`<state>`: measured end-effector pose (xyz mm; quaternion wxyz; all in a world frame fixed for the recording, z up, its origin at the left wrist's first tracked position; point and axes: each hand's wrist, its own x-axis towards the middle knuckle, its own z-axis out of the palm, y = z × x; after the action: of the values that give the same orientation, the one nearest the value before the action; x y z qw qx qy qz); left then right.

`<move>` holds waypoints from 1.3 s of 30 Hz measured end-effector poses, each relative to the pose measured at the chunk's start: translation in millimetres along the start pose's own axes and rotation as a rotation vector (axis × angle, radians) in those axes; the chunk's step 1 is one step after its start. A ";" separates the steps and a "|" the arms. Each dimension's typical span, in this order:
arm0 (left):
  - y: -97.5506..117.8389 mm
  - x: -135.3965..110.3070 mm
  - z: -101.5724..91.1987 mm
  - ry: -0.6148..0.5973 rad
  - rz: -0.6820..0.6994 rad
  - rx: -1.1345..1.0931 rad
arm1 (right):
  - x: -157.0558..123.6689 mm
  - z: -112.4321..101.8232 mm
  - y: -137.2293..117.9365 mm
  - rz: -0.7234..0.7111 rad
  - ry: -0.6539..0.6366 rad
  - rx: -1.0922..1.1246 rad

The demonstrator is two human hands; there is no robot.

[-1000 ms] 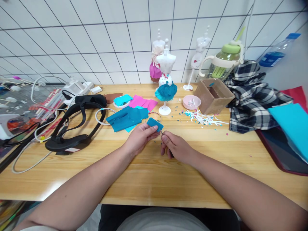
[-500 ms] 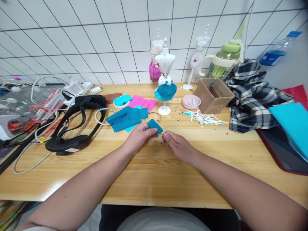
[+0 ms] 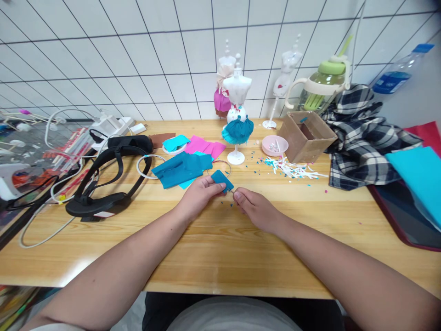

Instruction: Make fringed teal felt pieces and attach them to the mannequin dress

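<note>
Left hand (image 3: 202, 196) and right hand (image 3: 255, 207) are held close together above the wooden table (image 3: 220, 257), on the near side of the teal-skirted dress form (image 3: 237, 88), with a teal sheet (image 3: 181, 170) laid just beyond the left one. Between left thumb and fingers the small teal piece (image 3: 221, 178) is pinched — and at its right corner a thin object (image 3: 232, 191), mostly hidden, is gripped in the right hand's curled fingers, with tiny dark scraps (image 3: 231, 205) scattered beneath.
</note>
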<state>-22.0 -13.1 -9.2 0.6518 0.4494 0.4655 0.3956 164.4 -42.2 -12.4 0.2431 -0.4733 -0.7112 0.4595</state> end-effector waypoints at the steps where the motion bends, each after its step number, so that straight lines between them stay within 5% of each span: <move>1: -0.1 0.1 0.0 -0.003 0.000 -0.003 | 0.3 -0.3 -0.1 -0.001 -0.001 -0.005; 18: 8.7 -4.7 8.6 0.099 -0.050 -0.234 | 1.4 2.6 1.8 0.006 -0.033 0.080; 39: 5.5 -6.2 13.7 -0.001 -0.030 -0.243 | 2.6 9.2 -0.7 0.016 -0.058 0.219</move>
<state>-10.9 -20.4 -0.1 0.7074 0.3603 0.4205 0.4391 155.8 -43.9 -16.3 0.2690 -0.4358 -0.6597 0.5501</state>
